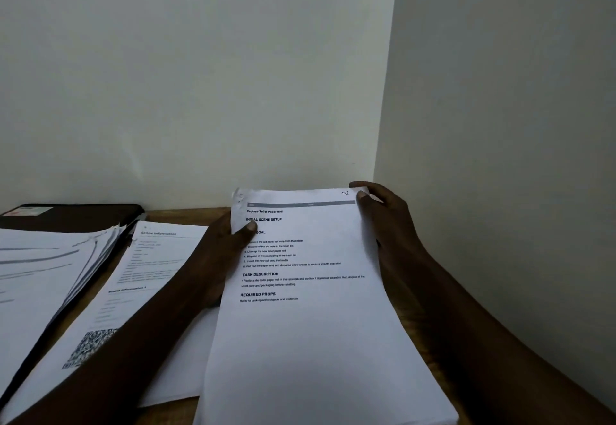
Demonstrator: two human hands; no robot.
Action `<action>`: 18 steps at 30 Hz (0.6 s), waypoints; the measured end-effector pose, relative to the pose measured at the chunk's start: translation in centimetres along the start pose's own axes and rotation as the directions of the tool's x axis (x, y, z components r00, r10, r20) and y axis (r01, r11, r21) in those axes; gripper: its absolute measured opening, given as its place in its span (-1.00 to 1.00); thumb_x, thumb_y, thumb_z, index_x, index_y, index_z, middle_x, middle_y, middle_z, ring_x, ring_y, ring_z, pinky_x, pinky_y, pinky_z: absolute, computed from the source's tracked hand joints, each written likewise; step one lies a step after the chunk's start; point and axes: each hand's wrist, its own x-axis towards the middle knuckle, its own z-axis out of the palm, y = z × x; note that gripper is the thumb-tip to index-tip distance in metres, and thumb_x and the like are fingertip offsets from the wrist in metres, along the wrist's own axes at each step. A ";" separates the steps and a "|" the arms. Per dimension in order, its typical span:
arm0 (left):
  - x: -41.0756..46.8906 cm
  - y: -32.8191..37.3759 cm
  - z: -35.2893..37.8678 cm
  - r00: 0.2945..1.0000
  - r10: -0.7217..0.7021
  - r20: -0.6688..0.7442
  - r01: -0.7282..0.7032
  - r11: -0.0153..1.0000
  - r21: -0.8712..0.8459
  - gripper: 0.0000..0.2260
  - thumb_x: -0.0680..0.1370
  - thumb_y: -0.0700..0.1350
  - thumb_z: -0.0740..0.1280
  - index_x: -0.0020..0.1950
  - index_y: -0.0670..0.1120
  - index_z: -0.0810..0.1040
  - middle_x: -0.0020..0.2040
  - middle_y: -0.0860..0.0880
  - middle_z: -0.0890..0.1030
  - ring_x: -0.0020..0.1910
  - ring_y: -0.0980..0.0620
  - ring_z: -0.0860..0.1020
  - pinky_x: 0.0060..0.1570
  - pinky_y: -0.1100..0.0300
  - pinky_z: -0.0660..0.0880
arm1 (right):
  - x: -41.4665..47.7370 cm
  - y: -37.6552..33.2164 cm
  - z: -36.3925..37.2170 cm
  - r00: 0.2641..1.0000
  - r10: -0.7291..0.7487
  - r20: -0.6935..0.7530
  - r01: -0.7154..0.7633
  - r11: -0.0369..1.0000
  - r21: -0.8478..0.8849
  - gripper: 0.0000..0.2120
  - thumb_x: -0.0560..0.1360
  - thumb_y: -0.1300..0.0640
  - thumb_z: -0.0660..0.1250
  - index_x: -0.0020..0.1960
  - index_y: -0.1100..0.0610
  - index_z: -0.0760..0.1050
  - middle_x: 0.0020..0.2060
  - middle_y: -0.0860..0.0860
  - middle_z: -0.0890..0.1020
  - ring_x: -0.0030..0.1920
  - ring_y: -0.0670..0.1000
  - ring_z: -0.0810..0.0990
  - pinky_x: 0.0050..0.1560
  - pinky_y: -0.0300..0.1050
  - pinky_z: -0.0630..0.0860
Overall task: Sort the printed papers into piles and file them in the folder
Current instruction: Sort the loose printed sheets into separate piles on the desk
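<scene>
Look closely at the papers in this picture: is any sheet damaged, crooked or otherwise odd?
Yes. The white printed stack held by both hands has a crumpled, torn-looking top left corner. The loose white sheets on the black folder at the left are fanned out unevenly, edges not squared.

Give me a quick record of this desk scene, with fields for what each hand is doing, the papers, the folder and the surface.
left hand: left hand holds the left edge of the held stack, thumb over the printed text
right hand: right hand grips its top right corner
held stack: held stack, top sheet titled "Replace Toilet Paper Roll"
other papers: QR-code sheet lying flat; fanned pile at far left
folder: dark folder under the fanned pile, by the wall
surface: wooden table
</scene>
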 end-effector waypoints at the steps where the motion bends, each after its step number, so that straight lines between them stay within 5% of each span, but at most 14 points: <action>1: 0.0 -0.1 0.0 1.000 0.004 0.000 -0.004 1.000 0.009 -0.74 0.60 -0.25 0.24 0.27 -0.21 0.51 0.13 -0.27 0.65 -0.03 -0.20 0.68 -0.08 -0.13 0.63 | 0.0 -0.1 0.0 1.000 0.010 -0.008 -0.011 1.000 -0.007 -0.83 0.45 0.01 0.30 -0.04 -0.08 0.65 -0.06 0.03 0.71 0.04 0.14 0.66 0.17 0.16 0.57; 7: -0.1 -0.1 0.0 1.000 0.024 0.009 -0.024 0.999 0.039 -0.67 0.54 -0.21 0.38 0.29 -0.20 0.51 0.17 -0.28 0.63 0.11 -0.31 0.61 0.12 -0.31 0.52 | 0.0 -0.3 0.3 0.996 0.009 -0.085 -0.006 1.000 0.030 -0.82 0.53 -0.06 0.33 -0.09 0.02 0.63 -0.13 -0.02 0.68 -0.09 -0.03 0.62 0.00 -0.11 0.51; 18: -0.1 0.0 0.2 0.999 0.029 -0.014 -0.029 0.998 0.056 -0.74 0.61 -0.25 0.24 0.30 -0.22 0.50 0.15 -0.28 0.64 0.04 -0.24 0.65 0.03 -0.19 0.59 | -0.2 -0.4 0.3 0.985 0.075 -0.158 -0.070 0.997 0.042 -0.83 0.52 0.12 0.32 -0.14 -0.06 0.66 -0.02 -0.07 0.69 0.05 -0.03 0.63 0.14 -0.05 0.54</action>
